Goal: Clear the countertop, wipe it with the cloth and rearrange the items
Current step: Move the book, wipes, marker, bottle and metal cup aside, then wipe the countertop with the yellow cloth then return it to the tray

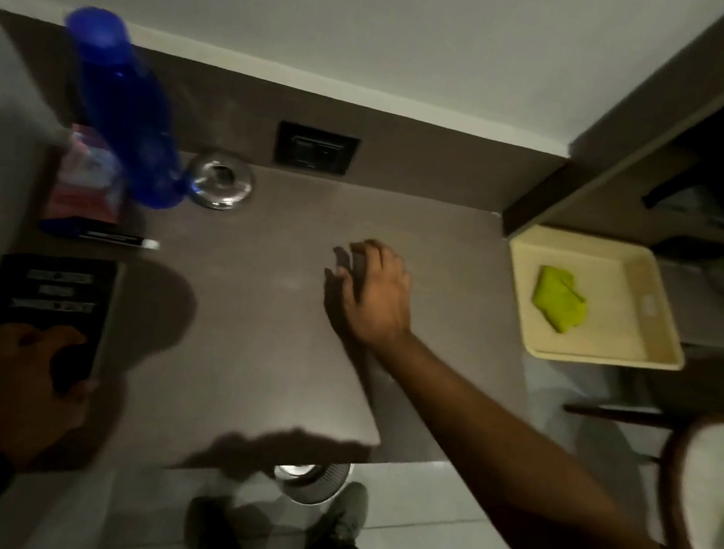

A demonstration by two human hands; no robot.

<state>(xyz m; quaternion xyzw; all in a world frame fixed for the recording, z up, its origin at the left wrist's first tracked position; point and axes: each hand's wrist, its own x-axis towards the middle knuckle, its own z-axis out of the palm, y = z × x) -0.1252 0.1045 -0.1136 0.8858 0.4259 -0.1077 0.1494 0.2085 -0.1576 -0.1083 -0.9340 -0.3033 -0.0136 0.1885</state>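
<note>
A person stands at a dim brown surface (259, 305), seen from above, both bare hands out over it. The clearing looks barely begun, and the wiping has not started, to judge by where the cloth lies.

The green cloth (559, 298) sits crumpled inside a cream tray (658, 324) at about 3 o'clock, off the right end of the surface. It is the only thing in the tray, and neither hand is near it.

The items to clear crowd the left side, from 9 to 11 o'clock. A blue bottle (129, 110) stands by the wall, with a red box (84, 189) just beside it and a round metal dish (221, 181) close on its other side; whether the dish holds anything is too dark to tell. A pen (98, 235) lies below the box.

The left hand (20, 389), at 8 o'clock, has its grip closed around the near end of a black booklet (54, 299) that rests flat on the surface. The right hand (371, 295), near the centre, is curled loosely around something small and dark; the blur hides what it is, so its grip cannot be judged.

Still to do: move everything off, fetch the cloth, wipe, then set the items back.
</note>
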